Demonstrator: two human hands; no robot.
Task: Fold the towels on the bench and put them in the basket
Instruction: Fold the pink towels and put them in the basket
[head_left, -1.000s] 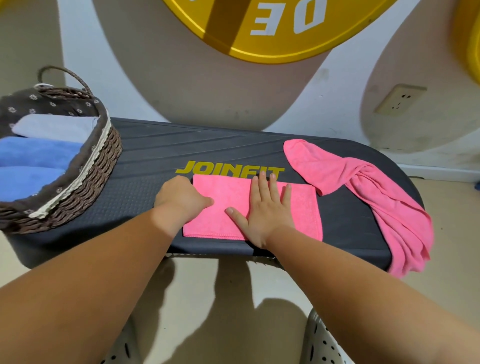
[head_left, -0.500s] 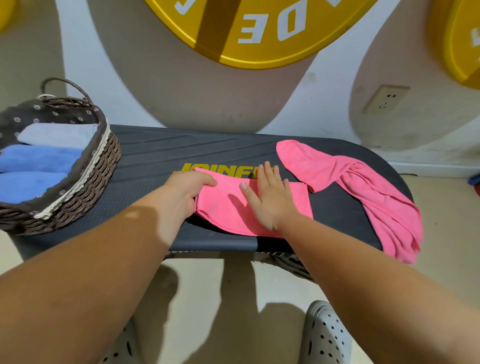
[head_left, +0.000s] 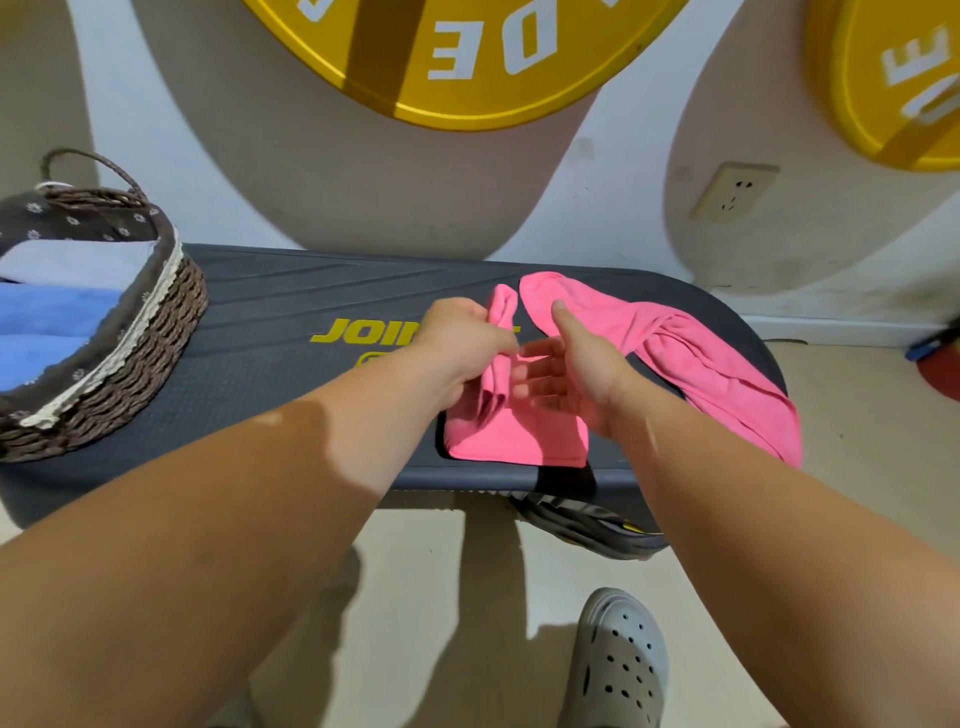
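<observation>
A partly folded pink towel (head_left: 514, 436) lies near the front edge of the dark bench (head_left: 270, 332). My left hand (head_left: 462, 338) grips the towel's left end and holds it lifted over the rest. My right hand (head_left: 571, 364) stands on edge just right of it, fingers straight, palm toward the lifted cloth. A second pink towel (head_left: 691, 358) lies crumpled on the bench's right end, hanging over the edge. The wicker basket (head_left: 150, 332) sits on the bench's left end with blue towels (head_left: 47, 322) folded inside.
A wall with yellow round signs (head_left: 457, 57) and a socket (head_left: 732, 192) stands right behind the bench. My grey clog (head_left: 618, 660) is on the tiled floor below. A dark coiled thing (head_left: 587, 525) lies under the bench's right front.
My left hand has lifted the towel's left end up and carried it rightward over the rest. My right hand came off the towel, where it was pressing flat, and turned on edge.
</observation>
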